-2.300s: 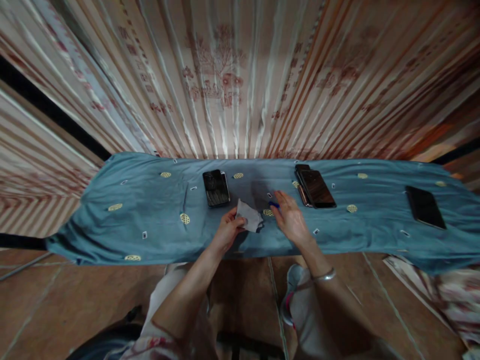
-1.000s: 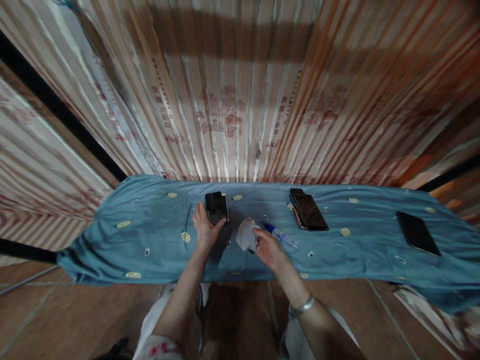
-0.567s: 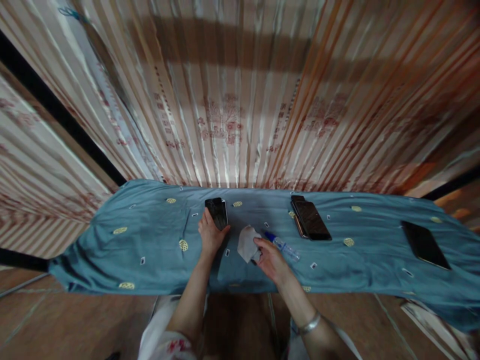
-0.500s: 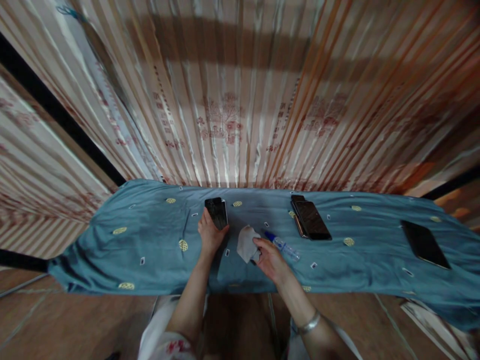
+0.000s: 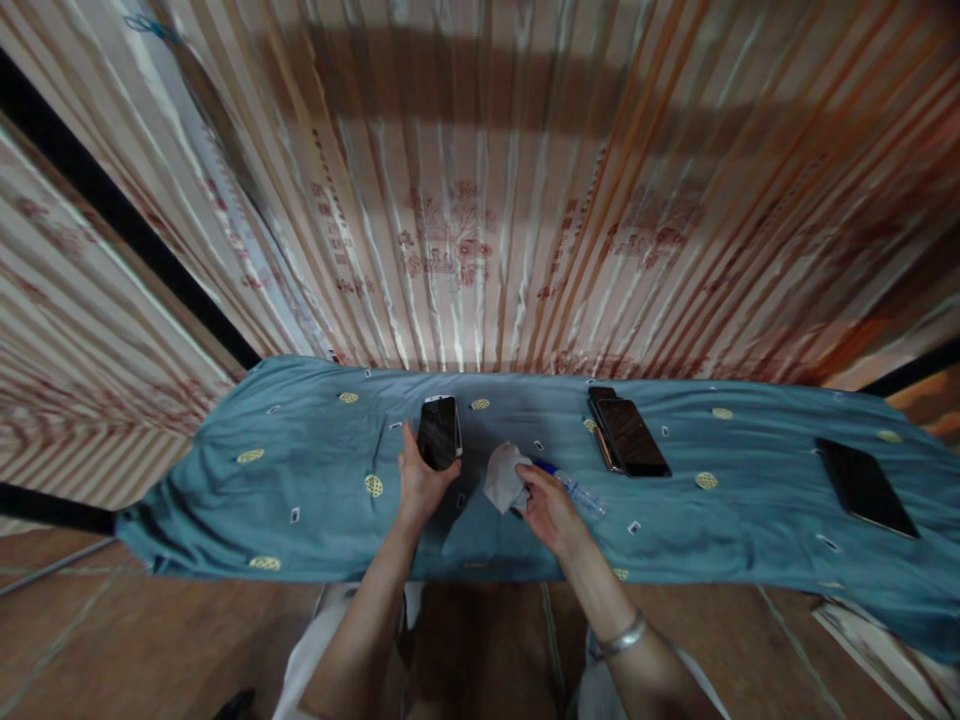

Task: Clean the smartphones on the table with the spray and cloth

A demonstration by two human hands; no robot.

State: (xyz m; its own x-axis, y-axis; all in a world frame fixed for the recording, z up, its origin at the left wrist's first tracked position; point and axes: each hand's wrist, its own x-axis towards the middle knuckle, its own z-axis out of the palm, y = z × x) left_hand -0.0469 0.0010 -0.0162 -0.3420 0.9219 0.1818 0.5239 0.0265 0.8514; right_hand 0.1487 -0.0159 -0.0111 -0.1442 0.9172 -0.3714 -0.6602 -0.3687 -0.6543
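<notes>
The left hand (image 5: 420, 485), which a moment earlier only rested on the phone (image 5: 439, 432), had closed around it and tilted it off the blue cloth (image 5: 300, 470); the right hand (image 5: 546, 505) gripped the white wipe (image 5: 504, 476) just beside, so wiping looked imminent

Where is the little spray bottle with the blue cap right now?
In the head view the spray bottle lies on the blue cloth just right of the right hand and its white wipe, left of the stacked phones.
</notes>
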